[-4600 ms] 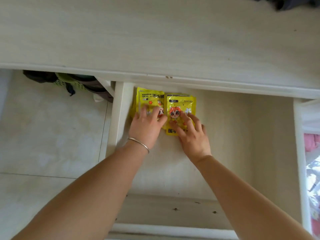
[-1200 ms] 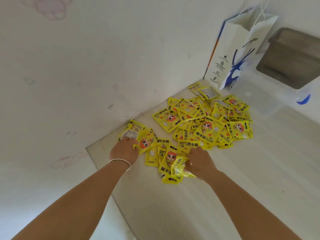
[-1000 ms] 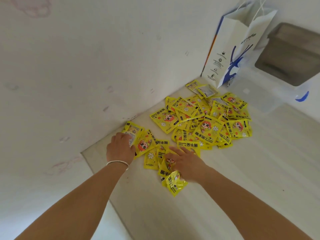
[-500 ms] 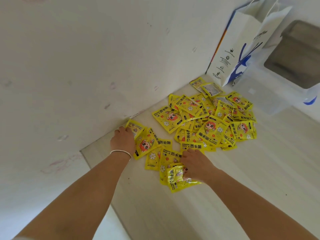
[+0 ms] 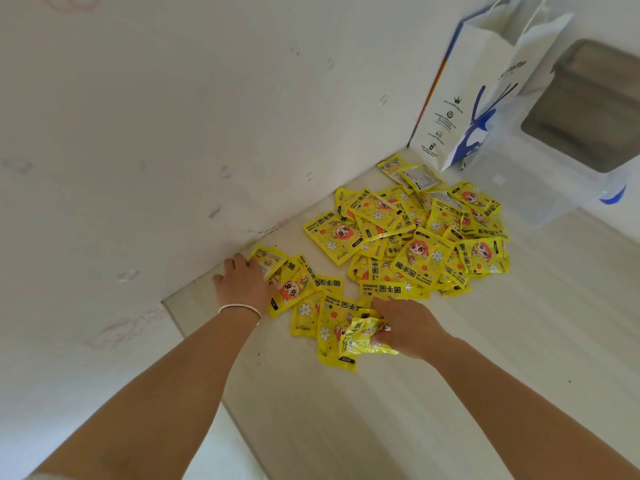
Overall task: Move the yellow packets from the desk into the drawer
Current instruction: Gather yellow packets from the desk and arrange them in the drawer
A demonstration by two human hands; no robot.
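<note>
Several yellow hand-warmer packets (image 5: 420, 237) lie heaped on the pale desk (image 5: 450, 393) against the wall. My left hand (image 5: 242, 284), with a silver bracelet on its wrist, holds the leftmost packet (image 5: 265, 259) beside the wall. Nearer to me, my right hand (image 5: 403, 327) grips a crumpled packet (image 5: 362, 337) at the heap's front edge, above a few flat packets (image 5: 329, 323). The drawer is out of view.
A white paper bag with blue print (image 5: 485, 91) stands at the back beside the wall. Right of it sits a clear plastic container (image 5: 571, 133) with a blue tab. The desk's left edge (image 5: 207, 368) drops to the floor.
4.6 s ago both hands pressed packets flat in the drawer. Since then the view has swung up to the desk. In the last second my right hand closed on a packet; my left reached the leftmost one.
</note>
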